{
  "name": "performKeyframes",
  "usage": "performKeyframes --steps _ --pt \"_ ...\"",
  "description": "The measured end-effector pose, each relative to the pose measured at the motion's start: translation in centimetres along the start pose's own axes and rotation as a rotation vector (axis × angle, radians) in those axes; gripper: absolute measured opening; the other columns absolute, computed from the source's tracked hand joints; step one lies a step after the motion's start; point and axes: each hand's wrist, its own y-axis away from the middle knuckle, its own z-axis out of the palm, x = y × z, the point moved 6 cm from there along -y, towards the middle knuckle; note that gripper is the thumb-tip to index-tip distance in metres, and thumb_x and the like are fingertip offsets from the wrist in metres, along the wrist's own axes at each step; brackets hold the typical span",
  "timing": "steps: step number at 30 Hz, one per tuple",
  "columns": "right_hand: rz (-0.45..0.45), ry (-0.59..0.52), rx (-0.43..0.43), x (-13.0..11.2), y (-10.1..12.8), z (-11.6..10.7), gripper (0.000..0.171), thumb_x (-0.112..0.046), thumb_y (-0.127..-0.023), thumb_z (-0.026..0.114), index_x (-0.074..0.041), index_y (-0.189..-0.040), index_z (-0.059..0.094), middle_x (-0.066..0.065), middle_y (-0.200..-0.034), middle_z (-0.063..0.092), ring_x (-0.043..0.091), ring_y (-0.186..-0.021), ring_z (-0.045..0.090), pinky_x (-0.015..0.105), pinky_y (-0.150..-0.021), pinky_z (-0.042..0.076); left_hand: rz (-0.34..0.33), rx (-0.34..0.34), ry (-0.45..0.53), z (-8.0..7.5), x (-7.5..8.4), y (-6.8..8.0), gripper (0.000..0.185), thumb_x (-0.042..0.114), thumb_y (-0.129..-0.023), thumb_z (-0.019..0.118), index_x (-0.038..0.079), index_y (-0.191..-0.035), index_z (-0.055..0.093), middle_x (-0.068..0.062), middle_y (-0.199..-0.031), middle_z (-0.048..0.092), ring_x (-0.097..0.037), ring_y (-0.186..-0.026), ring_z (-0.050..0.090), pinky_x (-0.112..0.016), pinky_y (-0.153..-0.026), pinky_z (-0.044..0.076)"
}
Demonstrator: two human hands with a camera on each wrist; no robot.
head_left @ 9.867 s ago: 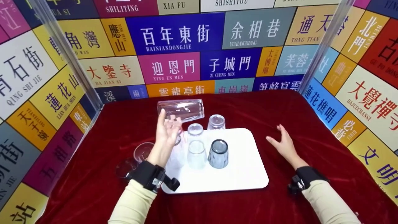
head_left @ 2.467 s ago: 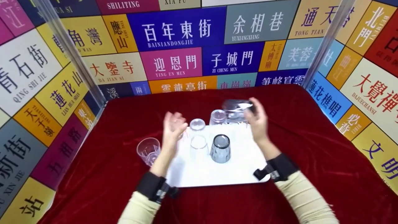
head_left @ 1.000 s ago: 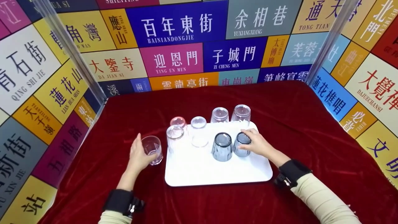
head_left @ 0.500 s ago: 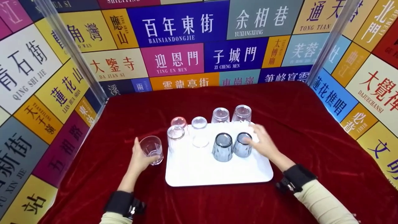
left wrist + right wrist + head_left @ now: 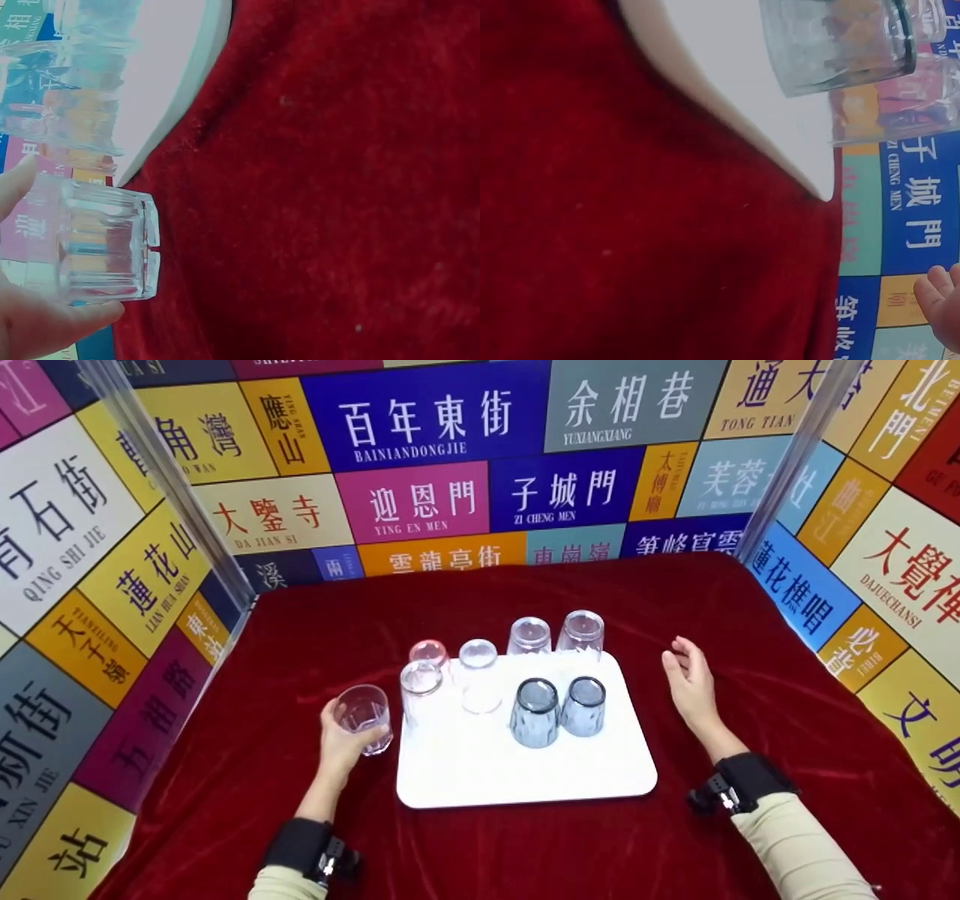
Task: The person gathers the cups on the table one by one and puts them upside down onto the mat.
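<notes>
**Last clear tumbler held beside the tray**

The left hand (image 5: 341, 739) has its fingers wrapped around an upright clear faceted plastic tumbler (image 5: 363, 717), which stands on the red velvet counter (image 5: 225, 780) just left of the white rectangular tray (image 5: 525, 769). Seven tumblers stand upside down on the tray: a pink-tinted one, four clear ones and two smoky grey ones (image 5: 559, 711). The right hand (image 5: 690, 682) hovers to the right of the tray, fingers relaxed and holding nothing. The step in hand looks like the grasp of the remaining tumbler. The next move probably calls for lifting it, turning it over and setting it down in the bare front-left part of the tray without knocking its neighbours.
</notes>
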Motion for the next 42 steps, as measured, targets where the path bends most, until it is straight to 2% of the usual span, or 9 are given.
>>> performKeyframes --steps 5,7,14,18,23,28,33,39,42 --pt "0.027 0.008 0.019 3.1 -0.7 -0.3 0.045 -0.017 -0.096 0.043 0.001 -0.136 0.036 0.017 -0.132 0.041 0.004 -0.104 0.042 0.016 -0.086 0.035 -0.004 0.016 -0.006 0.2 0.2 -0.4 0.092 -0.001 -0.065 0.074 -0.005 -0.137 0.018 -0.028 -0.138 0.031 -0.038 -0.129 0.03 -0.043 -0.109 0.024" --pt "0.021 -0.01 0.03 2.8 -0.6 -0.4 0.044 -0.016 -0.096 0.043 0.002 -0.136 0.036 0.018 -0.133 0.041 0.003 -0.104 0.042 0.015 -0.086 0.034 -0.025 0.053 0.048 0.3 0.7 -0.5 0.091 -0.001 -0.067 0.073 -0.005 -0.138 0.017 -0.027 -0.137 0.031 -0.038 -0.128 0.031 -0.042 -0.109 0.025" --pt "-0.153 -0.156 0.159 -2.6 0.2 -0.3 0.036 -0.003 -0.093 0.042 0.014 -0.125 0.04 0.02 -0.121 0.05 -0.001 -0.101 0.047 0.012 -0.085 0.037 -0.008 0.296 0.526 0.5 6.7 -0.7 0.091 -0.003 -0.072 0.069 0.002 -0.142 0.011 -0.018 -0.142 0.027 -0.03 -0.129 0.031 -0.03 -0.105 0.032" --pt "-0.238 -0.306 0.237 -4.2 -0.3 0.8 0.03 0.002 -0.091 0.045 0.013 -0.119 0.044 0.011 -0.111 0.056 0.003 -0.101 0.052 0.014 -0.089 0.041 0.072 0.344 0.828 2.5 11.1 -0.8 0.086 -0.008 -0.075 0.065 0.005 -0.141 0.012 -0.016 -0.142 0.026 -0.029 -0.127 0.033 -0.032 -0.102 0.036" --pt "-0.258 -0.521 0.253 -5.9 -1.3 3.0 0.027 0.001 -0.091 0.047 0.005 -0.117 0.048 0.007 -0.107 0.058 0.013 -0.101 0.056 0.021 -0.092 0.043 0.032 0.225 1.058 7.0 14.9 -0.5 0.056 -0.002 -0.084 0.055 0.007 -0.133 0.028 -0.009 -0.126 0.043 -0.023 -0.113 0.045 -0.038 -0.093 0.04" --pt "-0.292 -0.642 0.233 -8.3 -1.3 5.2 0.031 -0.001 -0.088 0.048 0.011 -0.117 0.045 0.004 -0.106 0.057 0.015 -0.102 0.055 0.026 -0.095 0.042 -0.206 0.016 1.262 12.4 15.7 0.1 0.022 0.017 -0.092 0.051 0.009 -0.112 0.046 -0.007 -0.102 0.055 -0.022 -0.091 0.054 -0.034 -0.088 0.044" --pt "-0.314 -0.657 0.165 -10.0 -0.7 7.6 0.039 -0.002 -0.087 0.049 0.017 -0.119 0.039 0.002 -0.109 0.057 0.012 -0.103 0.055 0.025 -0.095 0.042 -0.354 -0.08 1.364 16.2 15.2 1.1 0.043 0.024 -0.093 0.05 0.007 -0.131 0.042 -0.013 -0.131 0.047 -0.027 -0.119 0.042 -0.041 -0.106 0.032" --pt "-0.236 -0.714 0.059 -10.5 0.0 10.1 0.048 -0.003 -0.086 0.053 0.013 -0.127 0.035 0.022 -0.124 0.049 0.023 -0.116 0.048 0.029 -0.1 0.038 -0.366 -0.15 1.342 18.5 15.3 2.0 0.051 0.024 -0.093 0.048 0.01 -0.14 0.032 -0.014 -0.145 0.031 -0.03 -0.133 0.029 -0.044 -0.109 0.026" --pt "-0.138 -0.784 -0.066 -10.6 0.1 11.9 0.079 -0.025 -0.083 0.067 0.01 -0.137 0.022 0.027 -0.142 0.028 0.031 -0.132 0.032 0.034 -0.108 0.028 -0.359 -0.229 1.328 19.4 15.5 2.6 0.051 0.024 -0.094 0.044 0.007 -0.141 0.029 -0.016 -0.146 0.03 -0.031 -0.133 0.028 -0.043 -0.109 0.025"
